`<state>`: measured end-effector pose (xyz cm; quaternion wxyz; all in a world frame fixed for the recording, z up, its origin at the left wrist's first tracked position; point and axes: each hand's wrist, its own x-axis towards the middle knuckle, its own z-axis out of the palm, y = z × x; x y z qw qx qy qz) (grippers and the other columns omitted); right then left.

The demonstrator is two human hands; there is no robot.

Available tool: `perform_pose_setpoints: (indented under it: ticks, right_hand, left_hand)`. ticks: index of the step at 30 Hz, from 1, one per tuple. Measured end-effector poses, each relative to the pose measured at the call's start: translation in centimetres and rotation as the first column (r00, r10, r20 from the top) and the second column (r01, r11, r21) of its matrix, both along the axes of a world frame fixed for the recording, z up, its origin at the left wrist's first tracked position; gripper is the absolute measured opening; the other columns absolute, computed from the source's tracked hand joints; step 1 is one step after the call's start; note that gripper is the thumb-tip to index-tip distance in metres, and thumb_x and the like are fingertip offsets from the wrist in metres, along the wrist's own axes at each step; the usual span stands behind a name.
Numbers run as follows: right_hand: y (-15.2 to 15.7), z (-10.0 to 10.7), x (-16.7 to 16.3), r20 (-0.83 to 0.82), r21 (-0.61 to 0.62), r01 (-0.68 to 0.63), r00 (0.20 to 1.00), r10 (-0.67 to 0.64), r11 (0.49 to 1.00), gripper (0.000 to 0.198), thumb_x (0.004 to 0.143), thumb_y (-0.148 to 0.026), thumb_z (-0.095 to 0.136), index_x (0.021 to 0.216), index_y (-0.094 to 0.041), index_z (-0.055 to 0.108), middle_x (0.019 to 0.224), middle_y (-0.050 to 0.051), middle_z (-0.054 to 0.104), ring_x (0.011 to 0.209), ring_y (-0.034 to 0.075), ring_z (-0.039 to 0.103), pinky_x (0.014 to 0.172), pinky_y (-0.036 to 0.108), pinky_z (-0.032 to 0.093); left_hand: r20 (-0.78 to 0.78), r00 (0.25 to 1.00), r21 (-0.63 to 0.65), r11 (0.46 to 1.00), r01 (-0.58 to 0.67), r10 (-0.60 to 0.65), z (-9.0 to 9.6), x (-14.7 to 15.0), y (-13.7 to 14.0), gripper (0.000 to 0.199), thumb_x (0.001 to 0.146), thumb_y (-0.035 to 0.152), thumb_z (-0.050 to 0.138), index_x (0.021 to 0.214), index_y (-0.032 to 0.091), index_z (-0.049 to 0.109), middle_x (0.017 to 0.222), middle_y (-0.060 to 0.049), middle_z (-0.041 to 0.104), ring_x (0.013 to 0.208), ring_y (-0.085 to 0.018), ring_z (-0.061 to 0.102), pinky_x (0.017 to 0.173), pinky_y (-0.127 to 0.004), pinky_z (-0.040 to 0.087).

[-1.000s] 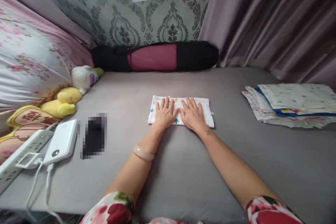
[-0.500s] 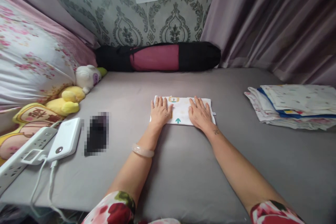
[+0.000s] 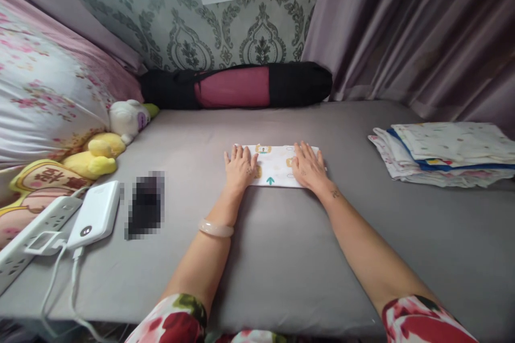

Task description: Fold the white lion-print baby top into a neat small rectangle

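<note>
Grey sheet [image 3: 289, 257]: beneath folded cloth [image 3: 277, 165]
Left hand [image 3: 240, 169]: flat at one end, fingers slightly apart
Right hand [image 3: 309, 168]: opposite end, fingers likewise, probably keeping it smooth

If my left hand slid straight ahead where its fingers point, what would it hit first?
Beyond the folded cloth it rests on, your left hand would probably meet the long black-and-pink bag first, though exact depth is unclear.
</note>
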<state>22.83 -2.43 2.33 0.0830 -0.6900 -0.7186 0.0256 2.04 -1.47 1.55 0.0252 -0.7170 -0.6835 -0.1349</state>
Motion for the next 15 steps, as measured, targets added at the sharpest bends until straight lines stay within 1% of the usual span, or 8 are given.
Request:
perform_pose_setpoints:
  ticks: [3,6,10,12,15]
  right_hand:
    - [0.1,-0.1,1.0,0.036,0.021,0.066,0.997,-0.066,0.998,0.060,0.098,-0.030,0.020,0.152,-0.007,0.027,0.159,0.015,0.023,0.147,0.027,0.020,0.118,0.052,0.015]
    - [0.0,-0.5,1.5,0.058,-0.014,0.100,0.993,-0.099,0.995,0.060,0.098,-0.031,0.019,0.151,-0.004,0.029,0.159,0.017,0.024,0.146,0.027,0.022,0.118,0.051,0.017]
    - [0.1,-0.9,1.5,0.058,-0.028,0.098,0.994,-0.096,0.995,0.061,0.098,-0.032,0.018,0.150,-0.002,0.029,0.159,0.017,0.024,0.146,0.027,0.023,0.118,0.048,0.018]
    - [0.1,-1.0,1.5,0.053,-0.025,0.099,0.994,-0.097,0.995,0.061,0.098,-0.032,0.019,0.150,-0.003,0.029,0.159,0.017,0.024,0.146,0.027,0.023,0.118,0.048,0.019]
    - [0.2,-1.0,1.5,0.049,-0.026,0.099,0.994,-0.098,0.995,0.061,0.098,-0.032,0.019,0.150,-0.003,0.030,0.159,0.017,0.024,0.146,0.027,0.023,0.118,0.047,0.019]
  left_hand:
    - [0.015,0.999,0.016,0.999,-0.035,0.034,-0.1,-0.6,0.2,0.057,0.100,0.043,0.021,0.142,0.015,0.046,0.152,-0.013,0.041,0.146,-0.029,0.026,0.119,-0.054,0.015]
    - [0.031,0.999,-0.059,0.998,-0.038,0.040,-0.5,-1.1,0.5,0.058,0.099,0.045,0.023,0.145,0.014,0.043,0.154,-0.013,0.037,0.146,-0.031,0.026,0.119,-0.054,0.017]
    - [0.061,0.997,-0.157,0.987,-0.034,0.044,-0.4,-1.3,0.7,0.063,0.098,0.046,0.022,0.147,0.009,0.037,0.157,-0.016,0.030,0.145,-0.032,0.027,0.118,-0.054,0.020]
    - [0.075,0.996,-0.177,0.984,-0.025,0.038,-0.3,-1.3,0.8,0.064,0.098,0.046,0.021,0.148,0.008,0.035,0.157,-0.017,0.028,0.145,-0.031,0.028,0.117,-0.053,0.021]
    - [0.093,0.995,-0.179,0.984,-0.022,0.040,0.0,-1.3,0.7,0.062,0.098,0.046,0.022,0.147,0.010,0.037,0.157,-0.017,0.029,0.145,-0.031,0.029,0.117,-0.053,0.023]
